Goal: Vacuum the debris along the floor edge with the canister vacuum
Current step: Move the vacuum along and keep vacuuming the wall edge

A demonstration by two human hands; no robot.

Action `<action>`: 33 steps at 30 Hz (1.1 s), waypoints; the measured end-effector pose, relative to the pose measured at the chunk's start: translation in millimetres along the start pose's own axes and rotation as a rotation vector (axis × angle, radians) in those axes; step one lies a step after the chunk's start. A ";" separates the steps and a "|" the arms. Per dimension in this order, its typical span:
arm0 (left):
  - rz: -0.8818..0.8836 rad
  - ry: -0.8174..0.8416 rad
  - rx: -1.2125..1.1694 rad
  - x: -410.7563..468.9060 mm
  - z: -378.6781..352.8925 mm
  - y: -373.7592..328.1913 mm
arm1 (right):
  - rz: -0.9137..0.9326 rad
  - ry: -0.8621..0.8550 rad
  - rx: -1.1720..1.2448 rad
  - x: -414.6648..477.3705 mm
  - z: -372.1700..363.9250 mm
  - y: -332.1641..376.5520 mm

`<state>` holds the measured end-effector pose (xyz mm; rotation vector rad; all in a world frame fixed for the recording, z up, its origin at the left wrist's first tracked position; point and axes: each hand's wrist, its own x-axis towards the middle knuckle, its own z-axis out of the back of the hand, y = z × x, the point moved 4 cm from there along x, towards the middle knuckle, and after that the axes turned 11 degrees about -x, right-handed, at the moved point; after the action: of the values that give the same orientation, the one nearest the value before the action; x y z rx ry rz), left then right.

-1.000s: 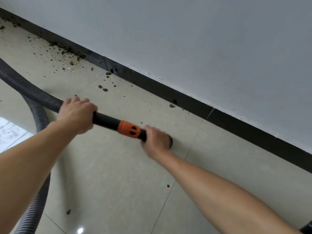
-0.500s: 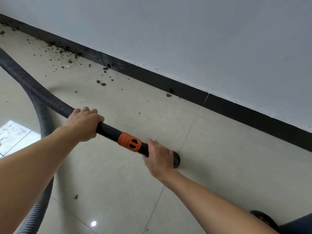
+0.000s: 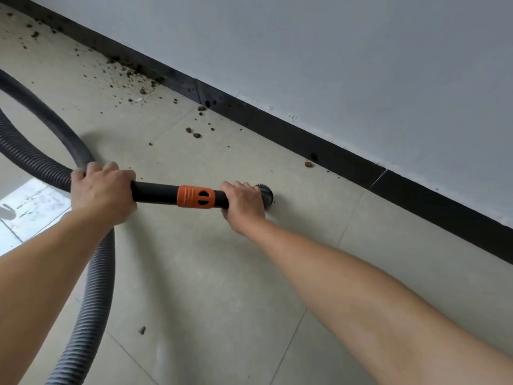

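Note:
A black vacuum wand point(image 3: 155, 191) with an orange collar point(image 3: 196, 197) lies low over the beige tile floor. My left hand point(image 3: 101, 190) grips its rear end, where the ribbed grey hose point(image 3: 97, 276) joins. My right hand point(image 3: 244, 202) grips the front end just behind the round brush nozzle point(image 3: 267, 193), which sits on the floor. Brown debris point(image 3: 138, 79) lies scattered along the black baseboard point(image 3: 319, 148) to the upper left. A single crumb point(image 3: 308, 164) lies near the baseboard beyond the nozzle.
The hose loops away to the left and back down past my left arm. A lone crumb point(image 3: 142, 330) lies on the tile near me. A grey-white wall point(image 3: 361, 65) rises above the baseboard. Bright reflection on the floor at far left point(image 3: 30, 207).
The wand has swung more level and the nozzle has shifted along the floor. My view has moved, so the debris pile appears closer. Both hands keep their grip.

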<state>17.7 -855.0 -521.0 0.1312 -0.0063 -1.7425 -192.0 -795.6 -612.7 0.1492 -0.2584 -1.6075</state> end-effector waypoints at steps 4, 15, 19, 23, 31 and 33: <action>0.042 -0.089 -0.026 26.1 0.9 -2.5 | -0.015 0.038 0.020 30.0 2.9 -6.3; -0.111 -0.300 -0.214 77.6 1.0 -64.6 | -0.259 0.059 0.079 19.4 13.2 -50.1; 0.009 -0.275 -0.164 71.6 7.9 -42.4 | -0.116 0.068 0.086 59.0 14.4 -41.7; -0.133 -0.150 -0.088 62.1 9.6 -75.0 | -0.169 0.089 0.064 19.5 22.1 -69.8; -0.249 -0.102 -0.052 66.1 18.8 -101.4 | -0.156 0.061 0.068 30.7 30.9 -107.3; -0.159 -0.115 -0.046 69.0 22.2 -79.1 | -0.079 0.063 0.067 67.9 24.7 -91.9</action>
<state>-73.5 -910.3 -510.9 -0.0022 -0.0410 -1.9059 -290.8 -858.0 -608.2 0.2642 -0.2599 -1.6700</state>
